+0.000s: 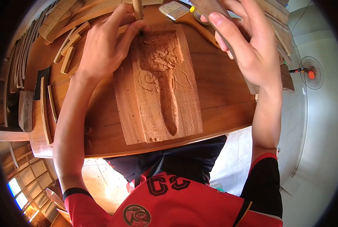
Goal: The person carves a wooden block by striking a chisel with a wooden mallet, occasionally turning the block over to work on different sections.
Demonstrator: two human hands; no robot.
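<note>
Left hand (106,43) pinches a wooden-handled tool (138,8) at the far left of the carved board (188,109) on the counter (223,87); right hand (254,45) grips a wooden bar (213,11). A glancing blow could catch fingers; the board, no clamp visible, could skid.

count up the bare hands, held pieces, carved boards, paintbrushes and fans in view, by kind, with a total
bare hands: 2 (left hand, right hand)
held pieces: 2 (rod, bar)
carved boards: 1 (board)
paintbrushes: 1 (brush)
fans: 1 (fan)
total: 7
</note>
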